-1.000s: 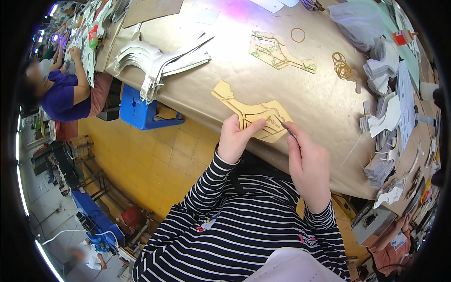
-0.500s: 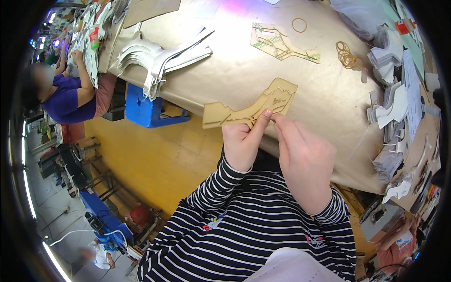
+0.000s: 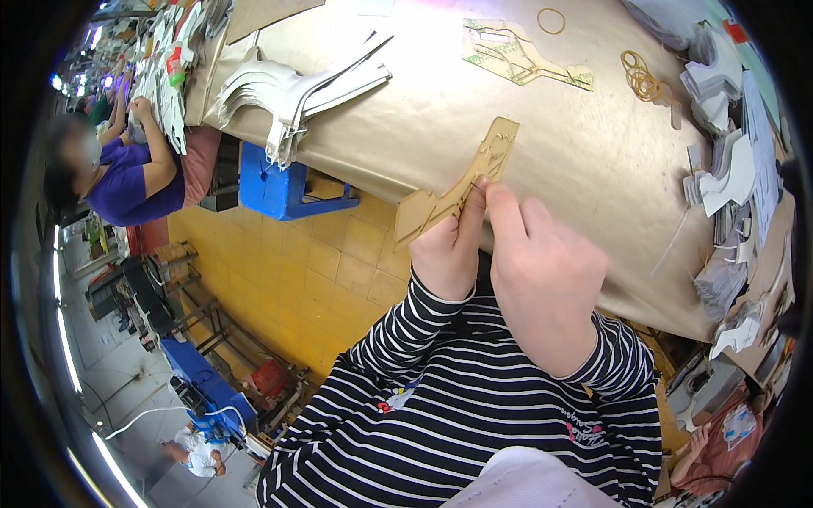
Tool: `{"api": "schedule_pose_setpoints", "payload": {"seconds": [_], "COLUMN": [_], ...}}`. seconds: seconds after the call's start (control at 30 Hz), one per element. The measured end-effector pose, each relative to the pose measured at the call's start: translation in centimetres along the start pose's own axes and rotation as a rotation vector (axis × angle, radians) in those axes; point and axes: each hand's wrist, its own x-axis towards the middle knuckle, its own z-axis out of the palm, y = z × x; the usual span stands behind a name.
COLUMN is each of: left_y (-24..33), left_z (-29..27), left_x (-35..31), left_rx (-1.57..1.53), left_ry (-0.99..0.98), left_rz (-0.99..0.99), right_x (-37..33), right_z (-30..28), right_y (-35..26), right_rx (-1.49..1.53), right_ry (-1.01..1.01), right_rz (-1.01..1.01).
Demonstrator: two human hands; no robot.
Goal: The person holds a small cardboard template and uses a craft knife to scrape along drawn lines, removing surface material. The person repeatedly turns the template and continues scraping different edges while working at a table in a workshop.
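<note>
My left hand [image 3: 449, 254] grips a flat tan template [image 3: 430, 207] with slots cut in it, its thumb on the face and the other fingers behind. The template tilts up above the table's front edge, its far end pointing up and to the right. Close to the left thumb is my right hand [image 3: 550, 271], its fingers curled in against the template. Its fingertips are mostly hidden, so whatever they pinch cannot be made out. Farther back on the table lies a second slotted template [image 3: 542, 66] with green marks.
Tan sheeting covers the table [image 3: 381, 144]. On it lie a bundle of rubber bands [image 3: 641, 78] and a pile of white cut pieces [image 3: 284, 91]. Stacked pieces [image 3: 727, 178] line the right side. A blue stool [image 3: 269, 182] and a person in purple [image 3: 140, 182] are at left.
The template has turned in my left hand and now shows its face more edge-on, at a steeper tilt. My right hand stays beside it, its fingers more curled. The whole view has shifted slightly.
</note>
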Motion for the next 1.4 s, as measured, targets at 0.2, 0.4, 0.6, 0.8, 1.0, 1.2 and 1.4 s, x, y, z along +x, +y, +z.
{"api": "schedule_pose_setpoints", "payload": {"seconds": [0.2, 0.4, 0.6, 0.8, 1.0, 1.2, 1.4], "left_y": [1.7, 1.8, 0.6, -0.3, -0.4, 0.2, 0.4], "left_z": [-0.6, -0.5, -1.5, -1.1, -0.6, -0.7, 0.2], "left_x": [-0.4, -0.3, -0.4, -0.7, -1.1, -1.1, -0.9], "left_rx": [0.071, 0.029, 0.093, 0.112, 0.095, 0.110, 0.103], "left_ry": [0.040, 0.077, -0.054, -0.011, 0.039, 0.048, 0.133], "left_rz": [-0.025, 0.123, 0.158, 0.225, 0.219, 0.188, 0.157], "right_x": [-0.3, 0.4, 1.0, 0.2, -0.1, -0.2, -0.2], "right_z": [-0.7, -0.5, -0.5, 0.3, 0.4, 0.3, 0.1], "right_y": [-0.6, 0.1, 2.1, 1.3, 1.0, 0.8, 0.4], "right_rx": [0.010, 0.082, 0.146, 0.017, 0.035, 0.036, 0.116], "right_ry": [-0.009, 0.116, 0.032, 0.173, 0.202, 0.217, 0.199], "right_rz": [-0.011, -0.052, -0.147, -0.158, -0.133, -0.135, -0.084]}}
